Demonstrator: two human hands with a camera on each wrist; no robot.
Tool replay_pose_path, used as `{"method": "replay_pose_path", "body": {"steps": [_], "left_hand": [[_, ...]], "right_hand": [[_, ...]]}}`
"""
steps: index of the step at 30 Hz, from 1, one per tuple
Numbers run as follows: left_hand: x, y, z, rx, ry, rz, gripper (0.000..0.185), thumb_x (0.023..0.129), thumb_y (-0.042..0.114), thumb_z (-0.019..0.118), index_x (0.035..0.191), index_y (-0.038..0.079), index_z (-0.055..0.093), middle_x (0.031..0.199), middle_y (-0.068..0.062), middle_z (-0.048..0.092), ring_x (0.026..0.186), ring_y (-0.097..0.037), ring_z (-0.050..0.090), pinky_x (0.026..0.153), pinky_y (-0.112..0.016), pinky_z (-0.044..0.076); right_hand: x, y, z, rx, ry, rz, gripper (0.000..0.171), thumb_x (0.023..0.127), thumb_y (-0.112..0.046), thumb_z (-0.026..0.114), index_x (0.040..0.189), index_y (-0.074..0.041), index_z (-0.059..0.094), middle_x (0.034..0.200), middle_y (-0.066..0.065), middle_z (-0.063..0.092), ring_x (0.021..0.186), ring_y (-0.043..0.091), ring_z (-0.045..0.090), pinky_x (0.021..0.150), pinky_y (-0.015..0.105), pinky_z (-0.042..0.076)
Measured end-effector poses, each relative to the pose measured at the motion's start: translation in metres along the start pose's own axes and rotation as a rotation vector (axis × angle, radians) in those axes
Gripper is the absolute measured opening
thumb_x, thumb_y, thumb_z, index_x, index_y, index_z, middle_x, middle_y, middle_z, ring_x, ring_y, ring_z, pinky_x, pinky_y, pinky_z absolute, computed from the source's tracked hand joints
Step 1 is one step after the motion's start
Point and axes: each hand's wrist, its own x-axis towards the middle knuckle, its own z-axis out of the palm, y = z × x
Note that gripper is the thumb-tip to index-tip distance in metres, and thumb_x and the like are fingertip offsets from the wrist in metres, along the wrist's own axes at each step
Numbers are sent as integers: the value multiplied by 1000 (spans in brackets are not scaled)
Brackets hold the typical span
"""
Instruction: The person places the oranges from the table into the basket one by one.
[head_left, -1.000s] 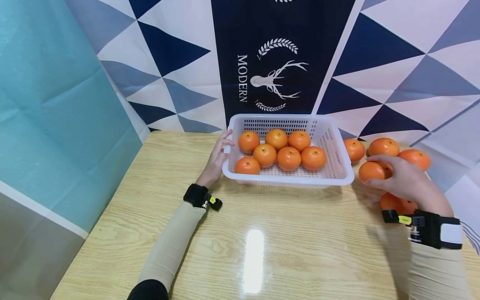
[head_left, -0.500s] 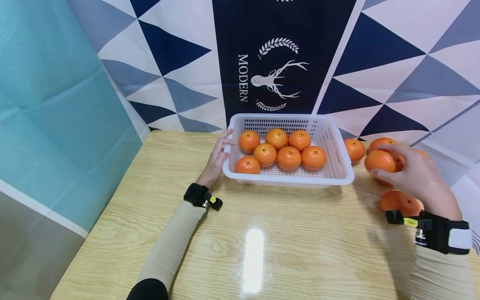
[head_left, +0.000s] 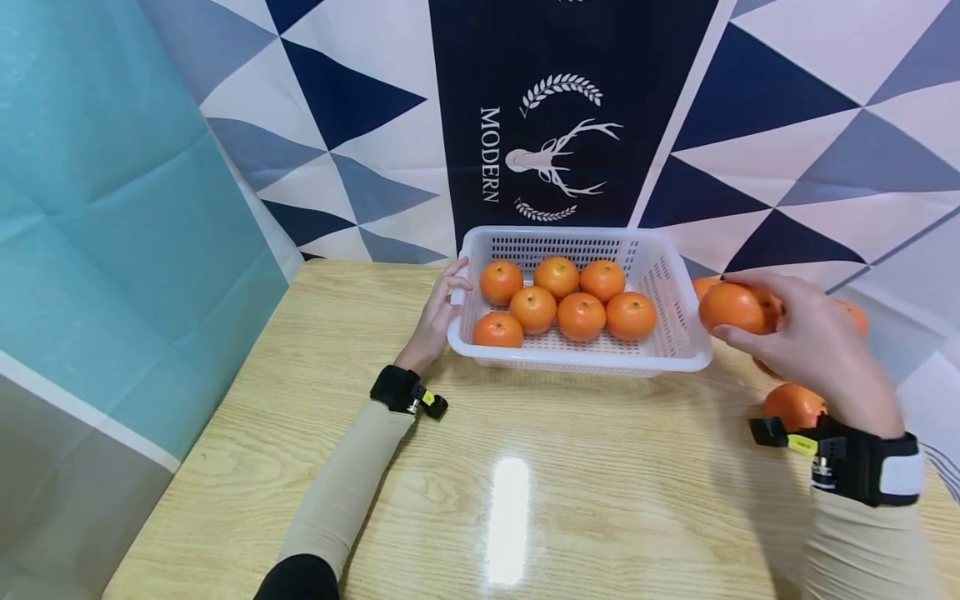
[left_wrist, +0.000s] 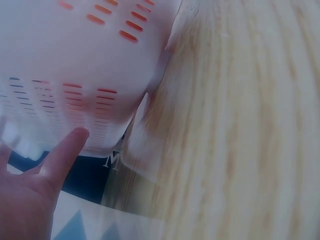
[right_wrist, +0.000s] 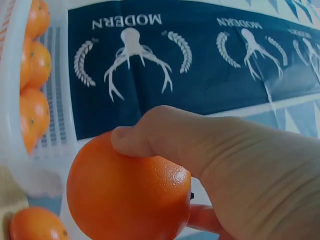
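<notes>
My right hand grips an orange above the table, just beyond the basket's right rim; the thumb lies across the near side of the fruit in the right wrist view. At the opposite end, my left hand holds the left rim of the white plastic basket, fingertips over the edge. In the left wrist view its thumb is against the perforated outer wall. Several oranges sit inside the basket, mostly toward its left and middle.
Right of the basket, more oranges lie on the wooden table, among them one below my right hand and one behind it, partly hidden. A patterned cloth hangs directly behind the basket.
My right hand has lifted the orange from among the loose ones, first drawing slightly right, then moving left toward the basket. The left hand and basket stay put.
</notes>
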Motion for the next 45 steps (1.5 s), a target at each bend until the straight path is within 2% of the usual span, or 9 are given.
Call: {"method": "replay_pose_path", "body": {"steps": [2, 7, 10, 14, 19, 22, 31, 36, 45], "left_hand": [[0, -2, 0, -6, 0, 5, 34, 97, 13, 40, 125, 0, 52, 186, -22, 26, 175, -48, 19, 130, -76, 37], [4, -27, -5, -27, -10, 40, 32, 97, 18, 44, 125, 11, 58, 187, -16, 27, 176, -44, 21, 132, -69, 41], [6, -36, -5, -18, -19, 34, 32, 98, 19, 45, 126, 15, 59, 188, -12, 28, 177, -40, 22, 132, -64, 44], [11, -55, -4, -17, -21, 8, 33, 97, 18, 46, 127, 17, 59, 188, -5, 28, 178, -34, 21, 132, -60, 43], [20, -88, -7, -39, -22, -6, 34, 97, 19, 48, 128, 23, 61, 186, 12, 30, 178, -18, 20, 137, -61, 36], [22, -97, -10, -38, -39, 3, 34, 98, 19, 48, 129, 23, 61, 186, 15, 29, 178, -18, 19, 138, -65, 33], [22, -99, -14, -38, -43, 9, 34, 99, 20, 48, 130, 22, 62, 186, 14, 29, 178, -19, 18, 138, -68, 30], [21, -98, -14, -40, -38, 19, 33, 100, 22, 48, 130, 21, 62, 186, 13, 29, 178, -20, 18, 138, -69, 29], [19, -96, -14, -42, -29, -19, 34, 99, 20, 47, 129, 26, 62, 184, 22, 30, 176, -11, 22, 135, -64, 37]], "right_hand": [[3, -6, 4, 5, -9, -37, 71, 96, -23, 90, 158, -7, 59, 151, 33, 60, 116, 51, 54, 84, 50, 43], [13, -20, 17, 7, -20, -151, 66, 93, -15, 91, 153, -9, 65, 144, 29, 68, 112, 45, 62, 84, 43, 50], [16, -25, 24, 12, -26, -194, 68, 92, -15, 92, 154, -11, 65, 149, 28, 67, 113, 45, 65, 88, 51, 54], [20, -28, 31, 25, -44, -193, 69, 91, -18, 92, 154, -15, 65, 156, 28, 62, 121, 47, 62, 95, 65, 52], [26, -28, 39, 7, -100, -166, 69, 93, -28, 92, 155, -15, 66, 155, 30, 61, 128, 49, 58, 98, 69, 51], [29, -28, 42, -16, -147, -157, 68, 94, -33, 91, 155, -15, 66, 157, 30, 61, 132, 50, 56, 101, 72, 51], [36, -34, 51, -92, -244, -170, 66, 97, -37, 87, 155, -13, 67, 158, 30, 61, 131, 51, 62, 105, 72, 55], [42, -37, 54, -131, -287, -194, 61, 97, -34, 88, 149, -10, 70, 151, 32, 65, 127, 49, 65, 104, 69, 56], [59, -43, 51, -230, -415, -182, 61, 95, -40, 88, 145, -9, 70, 134, 30, 70, 107, 39, 64, 96, 61, 56]]}}
